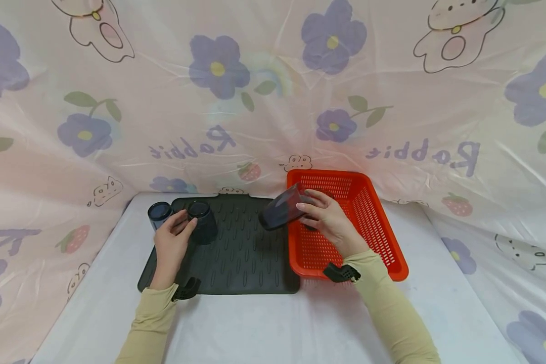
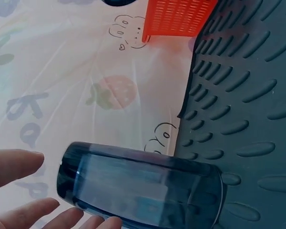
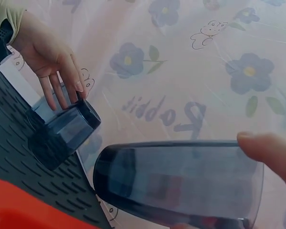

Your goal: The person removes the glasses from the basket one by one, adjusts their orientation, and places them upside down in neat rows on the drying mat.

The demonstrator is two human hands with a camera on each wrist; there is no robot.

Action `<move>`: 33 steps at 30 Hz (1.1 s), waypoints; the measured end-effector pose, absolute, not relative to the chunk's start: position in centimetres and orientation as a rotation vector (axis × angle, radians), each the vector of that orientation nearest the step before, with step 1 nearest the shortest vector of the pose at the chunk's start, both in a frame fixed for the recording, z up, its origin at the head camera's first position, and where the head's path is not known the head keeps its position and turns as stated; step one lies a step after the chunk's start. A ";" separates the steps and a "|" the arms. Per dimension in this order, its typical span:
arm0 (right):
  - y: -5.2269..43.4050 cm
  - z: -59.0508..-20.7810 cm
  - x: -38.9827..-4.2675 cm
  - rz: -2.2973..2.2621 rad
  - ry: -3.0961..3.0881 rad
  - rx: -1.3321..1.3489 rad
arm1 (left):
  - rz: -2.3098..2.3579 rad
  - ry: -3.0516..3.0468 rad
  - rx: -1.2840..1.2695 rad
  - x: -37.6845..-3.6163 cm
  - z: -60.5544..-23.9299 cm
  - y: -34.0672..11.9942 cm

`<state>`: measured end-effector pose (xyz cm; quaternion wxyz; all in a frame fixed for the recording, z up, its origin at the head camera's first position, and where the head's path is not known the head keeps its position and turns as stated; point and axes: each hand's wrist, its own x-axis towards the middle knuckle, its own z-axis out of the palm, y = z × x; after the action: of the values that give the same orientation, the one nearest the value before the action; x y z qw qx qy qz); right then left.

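A dark tinted drinking glass [image 1: 282,206] is held tilted by my right hand [image 1: 329,220], above the boundary between the mat and the red basket. Thumb and fingers grip it near its rim, its thick base pointing left. My left hand [image 1: 175,245] is at an upside-down tinted glass [image 1: 203,225] on the dark mat; in the left wrist view its thumb is apart from that glass [image 2: 133,186] and the fingertips [image 2: 69,215] are right by its base end. Another upturned glass [image 1: 159,213] stands just to the left, partly behind the left hand.
The dark ridged drying mat [image 1: 241,268] lies on the white table [image 1: 255,326]. A red perforated basket [image 1: 387,242] stands at its right edge, with a dark item partly hidden behind the right hand. A patterned curtain [image 1: 273,101] rises behind and along the sides.
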<state>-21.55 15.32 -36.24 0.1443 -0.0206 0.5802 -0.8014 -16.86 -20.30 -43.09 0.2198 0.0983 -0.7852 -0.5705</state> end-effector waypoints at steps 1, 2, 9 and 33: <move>15.2 -36.3 -21.6 -2.310 1.669 -0.058 | -1.582 -2.174 0.270 -16.8 -43.0 -20.3; 15.1 -36.3 -21.6 -2.314 1.664 -0.054 | -1.590 -2.175 0.263 -16.7 -42.9 -20.2; 14.3 -36.5 -21.6 -2.329 1.619 0.001 | -1.666 -2.191 0.245 -15.8 -42.3 -20.0; 12.5 -37.3 -21.5 -2.389 1.521 0.161 | -2.124 -2.069 -0.029 -15.6 -40.6 -15.1</move>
<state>-21.45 12.51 -37.28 0.1520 0.0562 0.5299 -0.8325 -15.64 -15.10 -40.57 0.0881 -0.0097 -0.6951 -0.7135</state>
